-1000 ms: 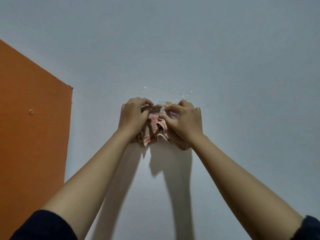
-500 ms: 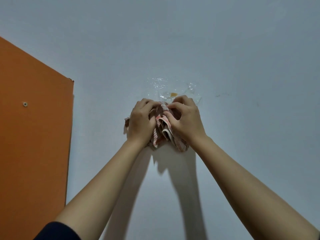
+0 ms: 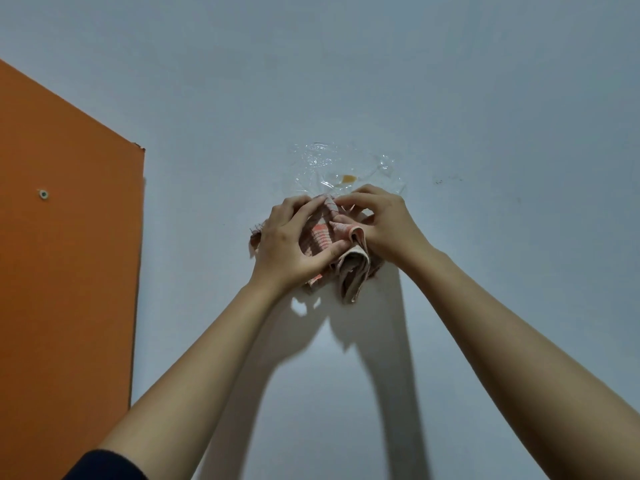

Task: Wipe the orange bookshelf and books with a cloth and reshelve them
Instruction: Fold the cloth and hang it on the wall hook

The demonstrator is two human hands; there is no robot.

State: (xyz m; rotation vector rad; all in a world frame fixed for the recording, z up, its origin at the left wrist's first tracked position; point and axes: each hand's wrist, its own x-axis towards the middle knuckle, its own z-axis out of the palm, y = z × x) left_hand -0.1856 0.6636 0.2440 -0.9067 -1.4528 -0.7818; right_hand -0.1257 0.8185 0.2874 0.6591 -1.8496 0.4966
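Grip of both hands: the left hand (image 3: 287, 244) and right hand (image 3: 384, 226) pinch a bunched striped cloth (image 3: 349, 268) between curled fingers and thumbs, against a pale surface (image 3: 485, 98). Crumpled clear plastic (image 3: 332, 164) lies just above the cloth. The orange bookshelf panel (image 3: 69, 271), bearing one screw (image 3: 43, 194), stands well apart at left.

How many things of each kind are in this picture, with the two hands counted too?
Hands: 2 (left hand, right hand)
Cloth: 1
Clear plastic bag: 1
Orange bookshelf: 1
Screw: 1
Total: 6
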